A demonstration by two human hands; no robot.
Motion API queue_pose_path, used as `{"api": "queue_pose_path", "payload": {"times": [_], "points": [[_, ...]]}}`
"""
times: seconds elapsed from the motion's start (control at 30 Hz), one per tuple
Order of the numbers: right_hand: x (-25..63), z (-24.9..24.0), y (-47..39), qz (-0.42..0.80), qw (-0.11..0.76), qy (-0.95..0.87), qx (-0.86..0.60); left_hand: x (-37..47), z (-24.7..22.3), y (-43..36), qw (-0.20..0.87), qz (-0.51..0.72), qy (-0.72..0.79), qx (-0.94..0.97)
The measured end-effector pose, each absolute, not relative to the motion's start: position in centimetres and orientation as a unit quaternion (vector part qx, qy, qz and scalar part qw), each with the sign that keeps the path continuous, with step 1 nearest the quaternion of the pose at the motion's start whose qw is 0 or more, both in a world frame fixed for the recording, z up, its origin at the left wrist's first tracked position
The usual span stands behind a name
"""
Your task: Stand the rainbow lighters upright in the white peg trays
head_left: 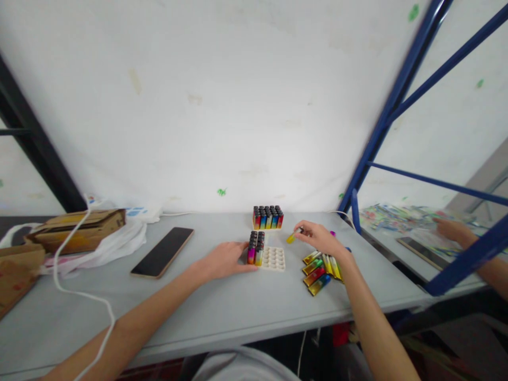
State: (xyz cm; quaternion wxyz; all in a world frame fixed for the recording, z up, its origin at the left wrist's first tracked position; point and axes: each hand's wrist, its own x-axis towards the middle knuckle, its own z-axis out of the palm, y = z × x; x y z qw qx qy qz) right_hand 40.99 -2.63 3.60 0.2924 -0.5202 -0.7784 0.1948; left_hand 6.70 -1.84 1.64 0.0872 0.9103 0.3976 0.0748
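On the grey table lies a white tray with round holes (274, 259). Two columns of upright lighters (256, 248) fill its left part. My left hand (228, 260) is around the tray's left side, fingers apart, touching its edge and the outer lighters. My right hand (319, 238) pinches a yellow lighter (292, 236), tilted, above the table to the right of the tray. Beneath and beside my right wrist lies a loose pile of shiny coloured lighters (316, 275). Behind the tray stands a full block of upright lighters (268, 217).
A dark phone (163, 252) lies left of my left hand. Cardboard boxes (75, 230) and a white plastic bag (123, 241) are at the far left, with a white cable (79, 292) in front. Blue metal posts (387, 114) rise at the right. Another person's hand (456, 232) shows beyond them.
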Motion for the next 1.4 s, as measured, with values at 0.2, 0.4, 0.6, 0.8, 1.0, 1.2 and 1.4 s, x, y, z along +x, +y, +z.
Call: {"api": "queue_pose_path", "payload": {"times": [0.2,0.4,0.6,0.8,1.0,1.2,1.4], "points": [[38.4,4.5,-2.7,0.34,0.51,-0.659,-0.436,6.7,1.9,-2.0,0.092,0.068,0.399,0.91],[35.5,5.4,-4.0,0.503,0.577,-0.535,-0.357,6.8,2.0,-2.0,0.087,0.058,0.403,0.909],[32.3,5.3,-4.1,0.522,0.589,-0.51,-0.346,6.8,1.8,-1.9,0.087,0.062,0.405,0.908],[30.5,3.8,-3.7,0.568,0.51,-0.502,-0.407,6.7,1.5,-1.7,0.089,0.07,0.399,0.91],[29.5,3.0,-4.3,0.527,0.506,-0.496,-0.47,6.7,1.4,-1.7,0.091,0.073,0.398,0.91],[29.5,3.0,-4.5,0.51,0.512,-0.516,-0.46,6.7,1.6,-1.8,0.096,0.074,0.398,0.909],[29.8,3.2,-3.8,0.536,0.492,-0.527,-0.439,6.7,1.6,-1.8,0.091,0.071,0.397,0.911]]}}
